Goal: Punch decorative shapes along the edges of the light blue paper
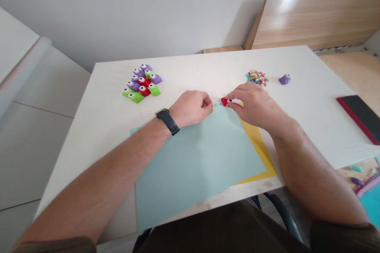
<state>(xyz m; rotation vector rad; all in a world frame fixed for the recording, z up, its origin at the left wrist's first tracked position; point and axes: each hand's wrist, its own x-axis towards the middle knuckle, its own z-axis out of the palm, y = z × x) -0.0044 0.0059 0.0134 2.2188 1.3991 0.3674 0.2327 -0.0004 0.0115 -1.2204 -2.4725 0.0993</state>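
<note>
Between the thumb and forefinger of my right hand (252, 102) is a small red figure (224, 101) with a white eye, held just above the far edge of the light blue sheet (198, 162). My left hand (194, 106), with a dark watch on the wrist, is closed beside it, fingers curled; whether anything is inside them is hidden. Behind my right hand lies a pile of colourful small pieces (255, 76). One purple figure (285, 79) with an eye stands farther right. Several purple, green and red eyed figures (144, 81) are grouped at the table's back left.
A yellow sheet (257, 142) shows under the blue one on the white table (190, 75). At the right edge lies a dark tablet-like object with a red border (360, 114). A wooden headboard (314, 19) stands behind, and white cabinets (35, 87) are at left.
</note>
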